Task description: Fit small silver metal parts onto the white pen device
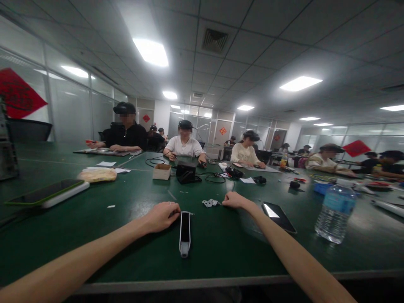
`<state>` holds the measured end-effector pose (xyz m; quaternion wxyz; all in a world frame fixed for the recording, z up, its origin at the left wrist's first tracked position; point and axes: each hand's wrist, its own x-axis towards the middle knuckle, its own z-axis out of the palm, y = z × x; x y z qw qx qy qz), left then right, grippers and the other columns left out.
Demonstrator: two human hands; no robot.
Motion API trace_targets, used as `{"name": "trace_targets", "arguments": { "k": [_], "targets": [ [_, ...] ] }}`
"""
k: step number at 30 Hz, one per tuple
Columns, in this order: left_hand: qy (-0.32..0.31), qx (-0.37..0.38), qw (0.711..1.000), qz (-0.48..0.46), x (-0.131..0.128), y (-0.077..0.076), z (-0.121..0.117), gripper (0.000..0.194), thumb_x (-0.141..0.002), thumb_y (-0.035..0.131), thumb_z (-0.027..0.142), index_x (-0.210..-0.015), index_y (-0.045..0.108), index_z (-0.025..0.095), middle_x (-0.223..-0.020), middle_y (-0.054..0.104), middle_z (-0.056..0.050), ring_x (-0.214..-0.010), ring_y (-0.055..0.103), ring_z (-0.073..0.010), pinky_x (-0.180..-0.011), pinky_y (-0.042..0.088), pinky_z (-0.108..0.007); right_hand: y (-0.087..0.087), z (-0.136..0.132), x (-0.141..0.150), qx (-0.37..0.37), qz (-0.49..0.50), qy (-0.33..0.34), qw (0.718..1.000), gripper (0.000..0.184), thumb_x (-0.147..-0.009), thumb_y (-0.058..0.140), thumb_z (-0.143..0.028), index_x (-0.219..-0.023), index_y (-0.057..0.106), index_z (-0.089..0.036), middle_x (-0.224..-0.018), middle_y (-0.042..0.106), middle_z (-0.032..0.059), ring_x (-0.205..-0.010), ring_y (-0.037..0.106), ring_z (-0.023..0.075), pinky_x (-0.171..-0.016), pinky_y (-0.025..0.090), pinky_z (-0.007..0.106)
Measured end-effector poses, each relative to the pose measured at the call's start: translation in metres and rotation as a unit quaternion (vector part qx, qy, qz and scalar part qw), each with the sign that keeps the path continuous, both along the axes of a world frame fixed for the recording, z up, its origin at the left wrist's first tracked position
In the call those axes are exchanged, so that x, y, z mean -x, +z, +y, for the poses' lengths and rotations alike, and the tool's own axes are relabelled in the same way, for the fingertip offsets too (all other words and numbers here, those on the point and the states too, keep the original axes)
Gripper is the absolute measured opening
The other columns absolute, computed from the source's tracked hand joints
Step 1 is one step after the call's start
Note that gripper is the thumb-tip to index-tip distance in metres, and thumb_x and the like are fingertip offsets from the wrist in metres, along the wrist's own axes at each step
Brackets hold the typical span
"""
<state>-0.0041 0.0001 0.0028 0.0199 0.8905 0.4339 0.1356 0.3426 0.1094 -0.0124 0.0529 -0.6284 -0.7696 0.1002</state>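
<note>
My left hand rests on the green table with its fingertips at the top end of a long, narrow black strip in a white frame. A thin metal tip sticks out from that end. My right hand lies just to the right of a small cluster of white metal pieces, at or very near them. Beyond my right hand, a black tablet or phone lies flat. My curled fingers hide whether either hand grips anything.
A clear water bottle stands to the right. Farther off lie a phone on a white block, a cardboard box, a black device with cables and a wrapped food packet. Several seated people work along the table.
</note>
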Motion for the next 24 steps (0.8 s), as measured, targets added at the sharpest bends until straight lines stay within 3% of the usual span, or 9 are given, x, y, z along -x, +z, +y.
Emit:
{"name": "trace_targets", "arguments": {
  "k": [24],
  "targets": [
    [-0.004,0.008,1.0,-0.011,0.001,0.0,0.001,0.022,-0.09,0.043,0.027,-0.095,0.063,0.019,-0.093,0.066,-0.006,-0.083,0.06,-0.0191,-0.073,0.047,-0.029,0.01,-0.014,0.007,-0.047,-0.033,0.027,0.998,0.014,-0.073,0.061,-0.029,-0.07,0.066,-0.016,-0.075,0.068,0.004,-0.07,0.062,0.0141,-0.056,0.038,0.019]
  ]
}}
